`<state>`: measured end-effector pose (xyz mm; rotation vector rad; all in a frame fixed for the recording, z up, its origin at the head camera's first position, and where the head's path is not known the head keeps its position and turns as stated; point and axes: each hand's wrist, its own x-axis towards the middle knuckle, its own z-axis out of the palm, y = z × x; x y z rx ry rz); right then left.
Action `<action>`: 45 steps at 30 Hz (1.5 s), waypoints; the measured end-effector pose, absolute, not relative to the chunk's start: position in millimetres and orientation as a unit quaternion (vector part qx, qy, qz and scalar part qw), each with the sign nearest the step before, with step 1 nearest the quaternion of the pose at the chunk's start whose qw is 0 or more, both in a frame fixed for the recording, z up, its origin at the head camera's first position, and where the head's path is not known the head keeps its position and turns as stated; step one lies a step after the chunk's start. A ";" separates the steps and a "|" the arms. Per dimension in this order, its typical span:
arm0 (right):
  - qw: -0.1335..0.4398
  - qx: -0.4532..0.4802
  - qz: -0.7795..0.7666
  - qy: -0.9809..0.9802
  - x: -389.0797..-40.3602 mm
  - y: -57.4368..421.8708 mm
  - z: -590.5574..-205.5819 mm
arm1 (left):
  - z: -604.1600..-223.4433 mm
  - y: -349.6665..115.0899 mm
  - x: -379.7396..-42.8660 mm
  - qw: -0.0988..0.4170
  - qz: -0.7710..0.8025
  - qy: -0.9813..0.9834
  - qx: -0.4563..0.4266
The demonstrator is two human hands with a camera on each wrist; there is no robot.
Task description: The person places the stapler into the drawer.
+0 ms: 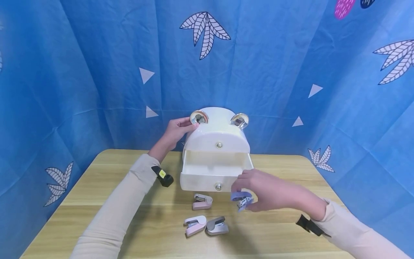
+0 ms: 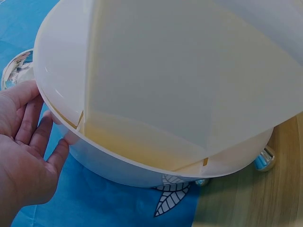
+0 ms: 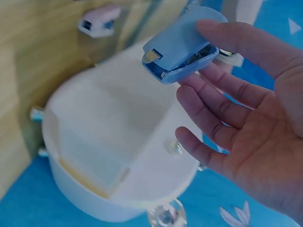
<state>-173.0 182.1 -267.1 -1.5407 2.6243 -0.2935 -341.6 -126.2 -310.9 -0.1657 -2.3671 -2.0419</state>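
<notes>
A white storage box (image 1: 220, 126) with two gold-rimmed round knobs like eyes stands at the back of the table, its lower drawer (image 1: 198, 182) pulled out. My left hand (image 1: 177, 130) rests against the box's upper left side beside one eye; the left wrist view has its fairly straight fingers (image 2: 40, 135) touching the outer wall. Between thumb and fingers, my right hand (image 1: 268, 189) pinches a small blue-purple stapler (image 3: 184, 42), held by the drawer's front right corner. Bare white inner surfaces show in the drawer.
Nearer on the wooden table (image 1: 278, 233) lie a pink-and-white stapler (image 1: 202, 202), a second pink-and-white stapler (image 1: 195, 225) and a grey stapler (image 1: 217, 226). A blue patterned curtain (image 1: 271, 72) hangs behind and on both sides of the table.
</notes>
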 end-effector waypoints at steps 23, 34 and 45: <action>0.022 -0.446 -0.074 0.892 -224.8 170.4 -224.5 | -308.9 -122.4 -340.6 0.007 -0.648 -0.760 -0.048; 0.038 -0.457 -0.012 0.889 -250.1 160.5 -236.6 | -308.4 -124.2 -340.9 0.011 -0.652 -0.757 -0.045; 0.020 -0.479 0.031 0.877 -263.5 153.1 -254.5 | -311.0 -125.2 -341.1 0.005 -0.656 -0.754 -0.040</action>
